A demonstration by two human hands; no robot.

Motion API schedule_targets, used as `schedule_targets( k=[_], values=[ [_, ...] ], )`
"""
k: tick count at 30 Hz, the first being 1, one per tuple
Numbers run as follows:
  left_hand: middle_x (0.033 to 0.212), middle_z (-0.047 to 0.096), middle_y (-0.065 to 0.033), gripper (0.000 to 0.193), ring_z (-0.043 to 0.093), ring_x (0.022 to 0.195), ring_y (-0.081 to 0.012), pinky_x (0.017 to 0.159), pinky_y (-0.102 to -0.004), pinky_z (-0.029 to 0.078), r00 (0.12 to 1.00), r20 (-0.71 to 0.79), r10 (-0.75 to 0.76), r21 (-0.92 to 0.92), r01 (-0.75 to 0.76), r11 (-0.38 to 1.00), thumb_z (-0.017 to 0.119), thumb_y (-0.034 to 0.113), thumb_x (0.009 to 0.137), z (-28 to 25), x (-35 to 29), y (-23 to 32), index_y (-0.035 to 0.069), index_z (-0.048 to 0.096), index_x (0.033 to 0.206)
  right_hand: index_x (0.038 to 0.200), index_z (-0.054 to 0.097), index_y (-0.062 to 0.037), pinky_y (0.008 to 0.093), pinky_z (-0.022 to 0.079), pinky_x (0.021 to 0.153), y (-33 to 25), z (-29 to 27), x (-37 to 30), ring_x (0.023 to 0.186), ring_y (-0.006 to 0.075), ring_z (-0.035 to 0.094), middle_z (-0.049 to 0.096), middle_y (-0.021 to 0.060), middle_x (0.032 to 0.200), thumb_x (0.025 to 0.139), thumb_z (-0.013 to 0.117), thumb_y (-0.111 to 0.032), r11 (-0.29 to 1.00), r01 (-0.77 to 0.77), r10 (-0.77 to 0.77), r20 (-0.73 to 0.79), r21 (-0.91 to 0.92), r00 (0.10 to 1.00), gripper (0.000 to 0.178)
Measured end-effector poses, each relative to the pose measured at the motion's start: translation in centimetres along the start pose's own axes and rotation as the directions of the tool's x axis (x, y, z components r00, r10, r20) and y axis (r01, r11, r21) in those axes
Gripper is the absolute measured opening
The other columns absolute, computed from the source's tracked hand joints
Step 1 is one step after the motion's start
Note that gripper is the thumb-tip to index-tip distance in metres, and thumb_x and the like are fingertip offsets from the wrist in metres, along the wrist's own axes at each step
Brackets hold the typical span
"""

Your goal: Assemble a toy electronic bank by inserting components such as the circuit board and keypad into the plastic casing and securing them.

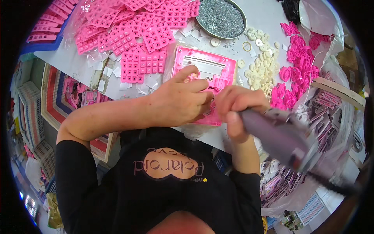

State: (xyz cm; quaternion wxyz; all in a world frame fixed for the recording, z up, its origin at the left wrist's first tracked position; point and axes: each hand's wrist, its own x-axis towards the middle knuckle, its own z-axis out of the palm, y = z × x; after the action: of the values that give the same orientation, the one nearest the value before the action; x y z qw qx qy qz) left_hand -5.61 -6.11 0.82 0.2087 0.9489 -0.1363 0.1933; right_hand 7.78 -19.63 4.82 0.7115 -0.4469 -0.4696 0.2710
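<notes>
A pink plastic casing lies on the worktable in front of me, with a silvery strip set across its far part. My left hand is over the casing's left and middle, its fingers curled inward. Whatever those fingertips hold is hidden, as is the thumb. My right hand grips a dark grey electric screwdriver at its front end. The tool lies tilted, its body pointing right and toward me, with a black cord at its rear. Its tip is hidden behind my fingers near the casing's right side.
Pink keypad pieces are heaped at the far left. A round tin of small screws stands beyond the casing. Cream plastic discs and pink ring-shaped parts lie to the right. Bagged parts flank the table's right side.
</notes>
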Motion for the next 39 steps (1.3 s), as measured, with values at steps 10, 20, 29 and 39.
schedule_targets(
  k=[10, 20, 29, 39],
  values=[
    [0.090, 0.062, 0.0018, 0.012, 0.055, 0.103, -0.0202, 0.103, -0.0494, 0.037, 0.987, 0.156, -0.032, 0.051, 0.024, 0.998, 0.066, 0.025, 0.078, -0.9, 0.6, 0.1, 0.016, 0.071, 0.085, 0.101, 0.054, -0.0017, 0.0274, 0.048, 0.058, 0.6, -1.8, 1.2, 0.063, 0.0148, 0.057, 0.059, 0.0044, 0.071, 0.083, 0.077, -0.020, 0.963, -0.136, 0.130, 0.041, 0.231, 0.991, 0.035],
    [0.100, 0.067, -0.0080, 0.021, 0.062, 0.103, -0.0277, 0.093, -0.0456, 0.043, 0.885, -0.206, -0.417, 0.338, 0.464, 0.819, 0.074, 0.022, 0.085, -6.0, -3.7, -8.7, 0.009, 0.068, 0.101, 0.132, 0.048, 0.0016, 0.0315, 0.048, 0.062, -3.8, -6.9, 5.7, 0.068, 0.0165, 0.053, 0.058, 0.0076, 0.078, 0.092, 0.067, -0.021, 0.999, -0.007, 0.013, -0.131, 0.047, 0.991, 0.050],
    [0.095, 0.071, -0.0045, 0.022, 0.068, 0.082, -0.0116, 0.077, -0.0262, 0.054, 0.503, 0.320, -0.803, -0.912, 0.392, -0.118, 0.063, 0.018, 0.101, -7.1, -3.6, -4.4, -0.002, 0.070, 0.108, 0.133, 0.051, -0.0015, 0.0403, 0.050, 0.090, -3.7, -1.8, 2.6, 0.107, 0.0269, 0.057, 0.061, 0.0134, 0.114, 0.075, 0.080, -0.004, 0.465, 0.246, -0.568, -0.074, -0.850, 0.820, 0.065],
    [0.106, 0.071, -0.0072, 0.024, 0.066, 0.096, -0.0127, 0.088, -0.0296, 0.053, 0.538, 0.485, -0.690, -0.867, 0.192, -0.460, 0.062, 0.018, 0.102, -4.7, -3.2, -1.0, -0.002, 0.068, 0.112, 0.098, 0.072, -0.0094, 0.0370, 0.049, 0.078, -0.9, 2.9, 1.7, 0.093, 0.0278, 0.058, 0.065, 0.0056, 0.101, 0.064, 0.080, -0.004, 0.449, 0.351, -0.137, 0.325, -0.822, 0.936, 0.036]
  ],
)
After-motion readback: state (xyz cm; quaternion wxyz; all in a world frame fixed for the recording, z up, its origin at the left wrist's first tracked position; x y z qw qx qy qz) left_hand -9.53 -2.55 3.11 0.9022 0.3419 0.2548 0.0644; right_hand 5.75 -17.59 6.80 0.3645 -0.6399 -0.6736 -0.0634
